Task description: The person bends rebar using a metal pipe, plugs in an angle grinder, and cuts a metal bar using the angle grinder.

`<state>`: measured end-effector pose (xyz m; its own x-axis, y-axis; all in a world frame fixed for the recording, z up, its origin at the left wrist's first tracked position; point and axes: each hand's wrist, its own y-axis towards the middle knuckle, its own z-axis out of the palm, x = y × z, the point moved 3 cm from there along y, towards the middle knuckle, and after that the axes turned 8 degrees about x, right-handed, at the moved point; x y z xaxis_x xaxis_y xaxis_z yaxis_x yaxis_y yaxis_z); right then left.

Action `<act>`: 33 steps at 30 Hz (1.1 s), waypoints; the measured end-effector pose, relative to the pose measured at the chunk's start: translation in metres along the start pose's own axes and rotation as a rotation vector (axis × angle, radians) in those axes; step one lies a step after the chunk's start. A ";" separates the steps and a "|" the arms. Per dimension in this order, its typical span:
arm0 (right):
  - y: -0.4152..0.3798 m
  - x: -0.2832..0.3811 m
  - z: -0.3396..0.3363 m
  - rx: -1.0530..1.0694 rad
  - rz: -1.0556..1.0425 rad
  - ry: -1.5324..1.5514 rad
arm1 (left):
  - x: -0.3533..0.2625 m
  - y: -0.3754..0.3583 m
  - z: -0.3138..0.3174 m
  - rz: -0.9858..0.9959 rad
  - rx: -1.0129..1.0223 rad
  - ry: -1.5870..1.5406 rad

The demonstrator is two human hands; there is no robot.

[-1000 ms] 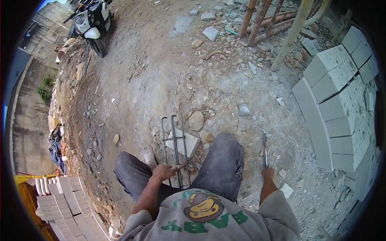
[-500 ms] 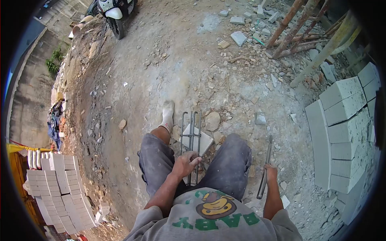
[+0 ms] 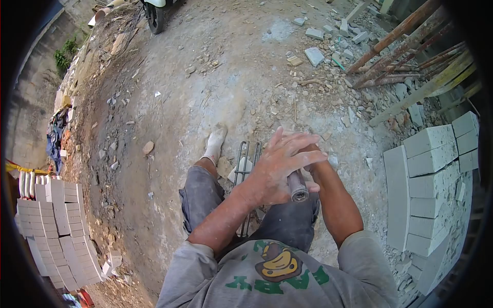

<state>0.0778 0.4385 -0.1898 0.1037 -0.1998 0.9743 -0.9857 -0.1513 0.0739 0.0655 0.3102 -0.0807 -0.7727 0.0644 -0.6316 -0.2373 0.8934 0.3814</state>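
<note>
My left hand (image 3: 277,164) is raised in front of my chest, fingers spread and stretched out across my right hand. Behind it, my right hand (image 3: 314,160) is wrapped round a metal pipe (image 3: 299,191), its fingers partly hidden. The pipe's round hollow end points back toward me, while the rest is covered by both hands. Below them, between my knees, a frame of bent rebar (image 3: 245,159) with hooked ends rests over a pale block (image 3: 248,166). My left forearm and hand cover part of the frame.
Grey blocks are stacked at the right (image 3: 429,192) and at the lower left (image 3: 56,231). Rusty poles (image 3: 395,36) lean at the upper right above broken rubble (image 3: 314,55). A motorbike wheel (image 3: 155,19) shows at the top. My socked foot (image 3: 215,141) stands on dusty ground.
My left hand has left the rebar frame and risen to the right. My right hand has brought the pipe up from the right side to meet it. The view has shifted slightly.
</note>
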 end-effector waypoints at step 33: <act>-0.357 -0.300 0.156 -0.574 1.514 -0.126 | 0.189 -0.097 -0.053 -0.329 -0.880 -0.679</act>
<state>0.4192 0.4013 -0.5419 -0.9737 0.0999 0.2047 -0.1046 0.6024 -0.7913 -0.0887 0.2123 -0.2012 -0.1860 0.3500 -0.9181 -0.9017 0.3104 0.3010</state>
